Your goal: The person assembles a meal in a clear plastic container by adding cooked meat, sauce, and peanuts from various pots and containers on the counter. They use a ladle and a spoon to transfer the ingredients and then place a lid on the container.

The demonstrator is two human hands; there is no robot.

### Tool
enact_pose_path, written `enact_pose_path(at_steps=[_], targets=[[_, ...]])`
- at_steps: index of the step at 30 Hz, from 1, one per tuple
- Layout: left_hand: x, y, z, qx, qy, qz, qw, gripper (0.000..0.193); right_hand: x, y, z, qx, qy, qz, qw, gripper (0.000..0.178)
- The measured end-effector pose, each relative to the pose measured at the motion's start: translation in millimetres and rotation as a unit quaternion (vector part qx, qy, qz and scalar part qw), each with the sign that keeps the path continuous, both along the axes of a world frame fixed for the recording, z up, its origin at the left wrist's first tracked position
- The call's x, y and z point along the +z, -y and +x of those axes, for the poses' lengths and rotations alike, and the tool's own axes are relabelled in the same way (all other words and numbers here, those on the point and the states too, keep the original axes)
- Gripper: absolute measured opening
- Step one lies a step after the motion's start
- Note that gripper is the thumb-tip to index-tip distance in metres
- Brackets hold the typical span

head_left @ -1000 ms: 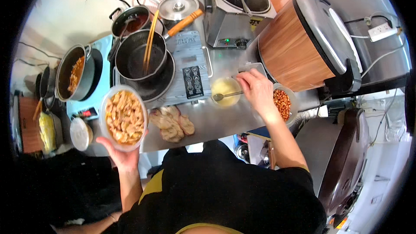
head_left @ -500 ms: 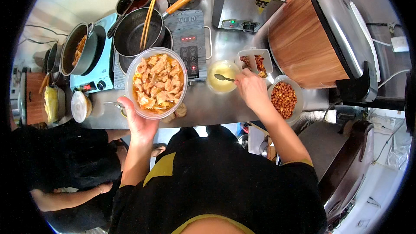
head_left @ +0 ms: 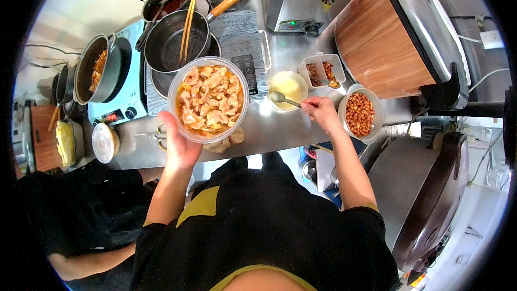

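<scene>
My left hand (head_left: 182, 143) grips a round clear plastic bowl of meat pieces (head_left: 211, 99) in orange-brown sauce, held above the counter's front edge. Between the fingertips of my right hand (head_left: 322, 113) is the handle of a small dark spoon (head_left: 284, 98). The spoon's head is over a bowl of pale yellow liquid or paste (head_left: 291, 82); whether it touches the contents I cannot tell. Beside that bowl stands a divided white container (head_left: 321, 68) with dried red chillies and small brown spices. Close to my right wrist is a tub of peanuts (head_left: 360, 113).
A black frying pan (head_left: 177, 43) with chopsticks across it rests on an induction cooker (head_left: 237, 43). Another pot (head_left: 97, 70) sits on a blue cooker (head_left: 121, 102). Scissors (head_left: 156, 136) and a lidded tub (head_left: 105, 143) lie left. A wood-patterned cooker (head_left: 377, 43) stands right; another person (head_left: 70, 199) is at left.
The meat bowl has moved right in the view with my left hand. My right hand has drawn back toward me, and the spoon now tilts up left over the yellow bowl.
</scene>
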State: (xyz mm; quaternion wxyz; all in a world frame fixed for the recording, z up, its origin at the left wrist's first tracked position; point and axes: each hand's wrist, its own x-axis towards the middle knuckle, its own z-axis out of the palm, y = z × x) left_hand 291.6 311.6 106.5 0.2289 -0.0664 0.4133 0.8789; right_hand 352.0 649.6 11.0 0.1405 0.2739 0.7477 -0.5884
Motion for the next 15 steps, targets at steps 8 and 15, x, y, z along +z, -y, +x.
enact_pose_path(at_steps=[8,15], targets=[[-20,-8,-11,-0.088,-0.011,0.03,0.996,0.086,102,17,16,-0.07,-0.108,-0.03,0.991,0.013],[-37,-36,-15,-0.131,0.001,0.088,0.987,0.074,145,57,11,0.017,-0.228,0.065,0.971,0.01]])
